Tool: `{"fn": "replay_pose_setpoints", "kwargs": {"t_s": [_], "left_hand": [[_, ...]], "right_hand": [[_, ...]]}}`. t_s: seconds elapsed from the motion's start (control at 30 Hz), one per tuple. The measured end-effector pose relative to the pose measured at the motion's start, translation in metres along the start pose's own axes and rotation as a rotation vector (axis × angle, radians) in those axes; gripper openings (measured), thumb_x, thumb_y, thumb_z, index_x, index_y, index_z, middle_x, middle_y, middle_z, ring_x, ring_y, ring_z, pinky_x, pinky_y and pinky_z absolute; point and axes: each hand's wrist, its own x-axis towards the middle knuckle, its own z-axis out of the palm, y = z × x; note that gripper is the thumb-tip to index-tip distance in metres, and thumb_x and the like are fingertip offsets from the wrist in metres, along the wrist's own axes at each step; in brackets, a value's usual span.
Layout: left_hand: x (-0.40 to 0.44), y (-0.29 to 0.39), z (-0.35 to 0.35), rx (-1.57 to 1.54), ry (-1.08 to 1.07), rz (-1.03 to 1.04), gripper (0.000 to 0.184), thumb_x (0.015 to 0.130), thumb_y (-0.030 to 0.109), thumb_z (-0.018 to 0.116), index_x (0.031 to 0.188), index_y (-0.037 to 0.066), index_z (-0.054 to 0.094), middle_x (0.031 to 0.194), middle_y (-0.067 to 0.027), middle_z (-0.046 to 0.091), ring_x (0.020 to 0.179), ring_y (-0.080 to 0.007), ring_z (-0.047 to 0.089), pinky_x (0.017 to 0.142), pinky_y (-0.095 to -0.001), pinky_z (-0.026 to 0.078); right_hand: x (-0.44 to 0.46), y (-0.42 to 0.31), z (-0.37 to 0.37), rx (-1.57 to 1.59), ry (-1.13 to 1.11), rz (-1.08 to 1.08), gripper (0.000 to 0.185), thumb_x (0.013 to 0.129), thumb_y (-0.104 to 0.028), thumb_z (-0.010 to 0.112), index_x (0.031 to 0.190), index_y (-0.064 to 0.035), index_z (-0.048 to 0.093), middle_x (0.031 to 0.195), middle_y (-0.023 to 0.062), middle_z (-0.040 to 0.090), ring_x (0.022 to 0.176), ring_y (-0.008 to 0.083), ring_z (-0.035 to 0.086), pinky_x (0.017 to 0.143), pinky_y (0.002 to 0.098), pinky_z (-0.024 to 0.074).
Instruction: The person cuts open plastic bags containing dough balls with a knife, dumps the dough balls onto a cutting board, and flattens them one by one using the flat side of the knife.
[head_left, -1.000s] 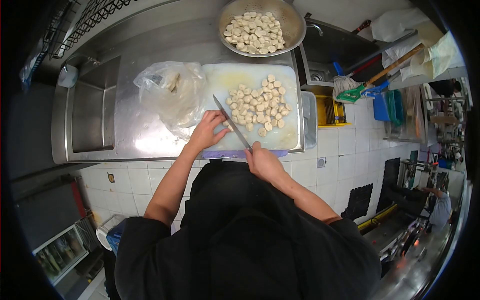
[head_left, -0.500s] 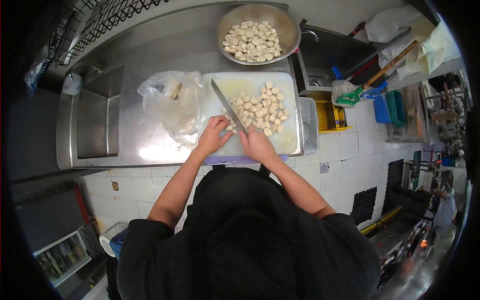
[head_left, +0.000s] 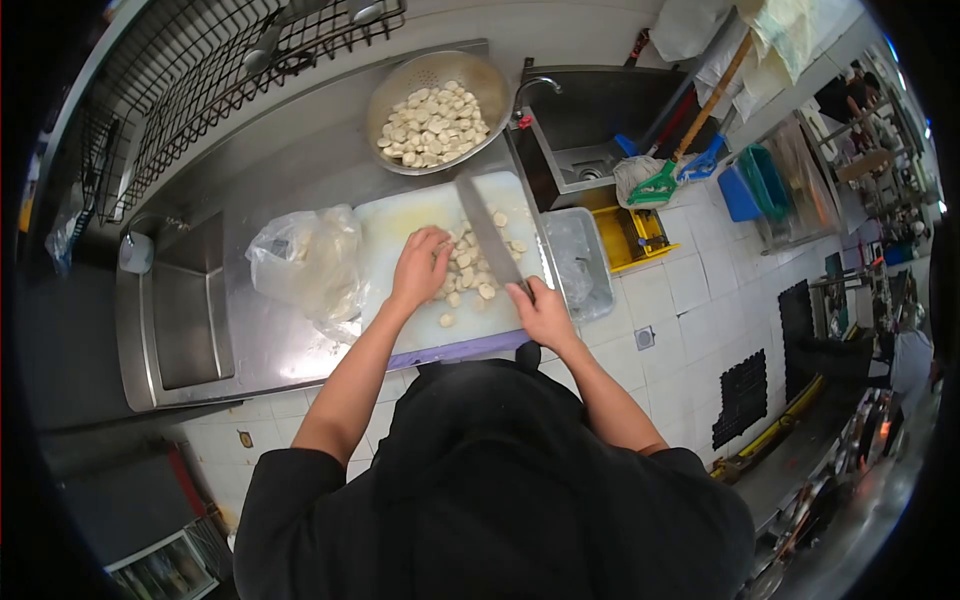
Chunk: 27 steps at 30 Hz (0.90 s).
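My right hand [head_left: 543,314] is closed around the handle of a large kitchen knife [head_left: 490,232], whose blade slants up and left over the cutting board. My left hand [head_left: 420,268] lies at the left side of a pile of pale, round cut pieces [head_left: 466,265], fingers stretched and thumb apart, its tips near or touching them. Part of the pile is hidden by the blade and my left hand. Beneath is a white cutting board [head_left: 405,325]. A lone piece [head_left: 446,320] rests near its front. To the left, a clear plastic bag [head_left: 310,262] sits on the steel counter.
Behind the board stands a perforated metal colander [head_left: 380,100] holding many similar pieces. Sinks lie left [head_left: 190,310] and back right [head_left: 590,160]. A clear plastic tub [head_left: 595,290] and yellow bucket [head_left: 640,245] are to the right. A mop [head_left: 655,185] leans beyond.
The knife has moved right, from beside my left fingers to the pile's right part. My left hand has shifted up against the pile, which is now more gathered. The view has also shifted.
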Motion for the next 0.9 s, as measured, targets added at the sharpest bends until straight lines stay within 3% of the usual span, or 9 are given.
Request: {"fn": "replay_pose_setpoints", "kwargs": {"t_s": [0.03, 0.1, 0.13, 0.2, 0.4, 0.63, 0.7, 0.83, 0.9], "left_hand": [[0.018, 0.0, 0.013, 0.0, -0.003, 0.007, 0.026, 0.097, 0.014, 0.073, 0.118, 0.0, 0.073, 0.13, -0.0179, 0.067, 0.124, -0.038, 0.062, 0.105, -0.0429, 0.051], [0.054, 0.003, 0.039, 0.037, -0.013, 0.046, 0.039, 0.102, 0.031, 0.068, 0.132, 0.005, 0.07, 0.144, -0.0193, 0.062, 0.136, -0.0382, 0.055, 0.113, -0.0479, 0.046], [0.07, 0.007, 0.051, 0.04, -0.013, 0.047, 0.039, 0.102, 0.031, 0.068, 0.132, 0.005, 0.07, 0.144, -0.0193, 0.062, 0.136, -0.0382, 0.055, 0.113, -0.0479, 0.046], [0.09, 0.015, 0.074, 0.276, -0.142, -0.005, 0.056, 0.104, 0.047, 0.061, 0.144, 0.008, 0.064, 0.154, -0.0202, 0.054, 0.145, -0.0399, 0.047, 0.119, -0.0492, 0.041], [0.071, 0.055, 0.097, 0.478, -0.344, -0.138, 0.071, 0.102, 0.062, 0.054, 0.15, 0.01, 0.059, 0.157, -0.0198, 0.051, 0.146, -0.044, 0.042, 0.121, -0.052, 0.038], [0.03, 0.089, 0.118, 0.522, -0.199, -0.212, 0.075, 0.101, 0.064, 0.054, 0.154, 0.01, 0.055, 0.157, -0.019, 0.051, 0.145, -0.0495, 0.04, 0.12, -0.0573, 0.035], [0.023, 0.087, 0.133, 0.54, -0.037, -0.267, 0.073, 0.102, 0.061, 0.054, 0.154, 0.01, 0.053, 0.156, -0.0199, 0.052, 0.144, -0.0485, 0.041, 0.12, -0.0569, 0.034], [0.019, 0.088, 0.148, 0.403, 0.196, -0.283, 0.057, 0.102, 0.045, 0.062, 0.146, 0.01, 0.06, 0.147, -0.0207, 0.057, 0.134, -0.0462, 0.047, 0.115, -0.0561, 0.038], [0.019, 0.085, 0.15, 0.38, 0.285, -0.253, 0.048, 0.101, 0.039, 0.065, 0.139, 0.01, 0.066, 0.141, -0.0202, 0.06, 0.13, -0.0452, 0.049, 0.112, -0.0553, 0.04]], "right_hand": [[-0.005, 0.008, -0.012, 0.002, 0.007, 0.001, 0.039, 0.107, -0.038, 0.063, 0.1, -0.0003, 0.06, 0.075, 0.0195, 0.071, 0.06, 0.0367, 0.07, 0.053, 0.0466, 0.0541], [-0.02, 0.024, -0.036, 0.485, -0.085, 0.393, 0.04, 0.11, -0.04, 0.059, 0.099, -0.0017, 0.059, 0.066, 0.0081, 0.061, 0.045, 0.0201, 0.058, 0.042, 0.0376, 0.0481], [-0.027, 0.037, -0.044, 0.487, -0.085, 0.391, 0.04, 0.11, -0.04, 0.059, 0.099, -0.0017, 0.059, 0.066, 0.0081, 0.061, 0.045, 0.0201, 0.058, 0.042, 0.0376, 0.0481], [-0.041, 0.065, -0.049, 0.613, -0.095, 0.442, 0.042, 0.112, -0.043, 0.055, 0.097, -0.0045, 0.059, 0.065, 0.0025, 0.057, 0.043, 0.012, 0.055, 0.037, 0.0323, 0.0424], [-0.05, 0.104, -0.053, 0.734, -0.245, 0.473, 0.041, 0.112, -0.041, 0.056, 0.095, -0.0033, 0.058, 0.065, 0.0042, 0.058, 0.043, 0.0146, 0.055, 0.037, 0.0329, 0.0437], [-0.021, 0.091, -0.031, 0.534, -0.352, 0.398, 0.042, 0.111, -0.039, 0.056, 0.099, 0.0001, 0.057, 0.067, 0.0065, 0.059, 0.043, 0.0166, 0.058, 0.039, 0.0351, 0.0465], [-0.011, 0.082, -0.023, 0.438, -0.34, 0.297, 0.044, 0.111, -0.04, 0.058, 0.098, 0.0021, 0.057, 0.067, 0.0086, 0.061, 0.043, 0.0185, 0.06, 0.041, 0.0368, 0.0474], [0.005, 0.056, -0.028, 0.393, -0.426, 0.324, 0.049, 0.109, -0.042, 0.06, 0.099, 0.0057, 0.057, 0.066, 0.0146, 0.064, 0.049, 0.0254, 0.068, 0.044, 0.0414, 0.0509], [0.007, 0.061, -0.023, 0.423, -0.414, 0.283, 0.049, 0.108, -0.042, 0.061, 0.096, 0.0047, 0.057, 0.066, 0.0138, 0.063, 0.048, 0.0236, 0.066, 0.043, 0.0407, 0.0493]]}}
